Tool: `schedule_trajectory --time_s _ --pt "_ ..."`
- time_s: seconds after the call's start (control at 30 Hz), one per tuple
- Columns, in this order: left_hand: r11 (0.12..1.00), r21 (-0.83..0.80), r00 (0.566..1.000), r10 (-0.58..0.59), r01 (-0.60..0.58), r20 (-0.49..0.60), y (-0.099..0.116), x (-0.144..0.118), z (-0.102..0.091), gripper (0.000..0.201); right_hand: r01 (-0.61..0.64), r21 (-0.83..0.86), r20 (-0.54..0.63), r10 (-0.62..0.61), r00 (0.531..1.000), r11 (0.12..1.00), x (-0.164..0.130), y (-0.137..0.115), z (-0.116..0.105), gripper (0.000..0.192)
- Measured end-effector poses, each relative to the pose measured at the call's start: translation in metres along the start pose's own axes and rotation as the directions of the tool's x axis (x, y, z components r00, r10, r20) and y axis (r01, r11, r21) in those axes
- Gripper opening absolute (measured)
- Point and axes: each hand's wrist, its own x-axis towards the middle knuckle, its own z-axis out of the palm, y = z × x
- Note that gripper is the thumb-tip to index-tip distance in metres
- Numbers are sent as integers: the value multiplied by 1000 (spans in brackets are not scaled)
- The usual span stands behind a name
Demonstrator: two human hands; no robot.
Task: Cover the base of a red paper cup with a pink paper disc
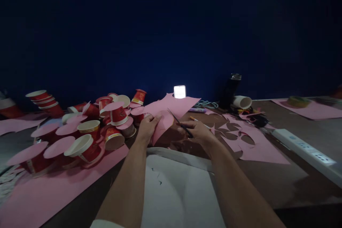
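Note:
Pinched in my left hand (148,127) is a sheet of pink paper (176,106), held up above the brown table. Its near part curves toward me, with a rounded cut edge. A pair of scissors (184,128) with dark handles is in my right hand (196,131), the blades pointing up and left at the paper's edge. Just left of my left hand stand and lie several red paper cups (117,115), many with pink paper discs (60,146) on them. Pink paper with round holes (251,149) lies to the right of my right hand.
A white power strip (304,149) runs along the right side. Behind the offcuts stand a dark bottle (231,91) and a tipped white cup (242,102). Tape (298,102) rests on pink paper at far right. A blue wall (133,35) closes off the back.

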Motion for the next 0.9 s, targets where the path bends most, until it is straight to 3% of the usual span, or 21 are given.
schedule_trajectory --time_s 0.17,0.37,0.9 --pt "999 39 997 34 -37 67 2 -1 1 31 16 31 2 -16 1000 999 0 -3 2 43" --pt "1000 9 999 2 -3 54 1 -1 1 30 -23 76 -5 23 1000 997 -5 -11 4 45" --pt "998 50 997 25 -29 76 0 -1 -2 38 -39 31 17 38 999 999 1 4 -6 47"
